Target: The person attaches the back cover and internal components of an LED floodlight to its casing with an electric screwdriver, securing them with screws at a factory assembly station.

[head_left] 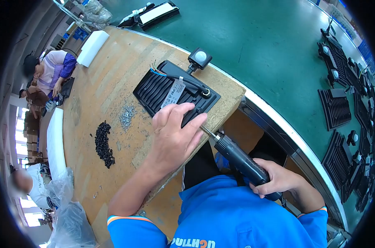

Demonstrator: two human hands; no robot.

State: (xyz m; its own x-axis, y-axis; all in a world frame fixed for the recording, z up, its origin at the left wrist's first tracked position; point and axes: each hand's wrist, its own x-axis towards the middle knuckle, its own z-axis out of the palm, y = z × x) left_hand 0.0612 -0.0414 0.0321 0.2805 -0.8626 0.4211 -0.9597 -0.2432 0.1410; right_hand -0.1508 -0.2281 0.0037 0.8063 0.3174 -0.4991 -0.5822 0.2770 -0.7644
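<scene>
A black finned floodlight (pixel 154 91) lies back side up near the corner of the wooden table. A label, a cable with bare coloured wire ends and a motion sensor (pixel 200 58) are on it. My left hand (pixel 173 132) rests on its near edge, fingers bent and gripping there. In my right hand (pixel 272 177) is a black electric screwdriver (pixel 241 159), my fingers wrapped round its rear body. Its bit points at the floodlight's near edge, close to my left fingertips. Whether the bit touches a screw is hidden by those fingers.
On the wooden table (pixel 82 144) lie a pile of black screws (pixel 102 144) and a scatter of small silver screws (pixel 127 115). A green conveyor belt (pixel 257 49) alongside carries several floodlights (pixel 335 108). Two people (pixel 51 72) sit across the table, near plastic bags (pixel 69 211).
</scene>
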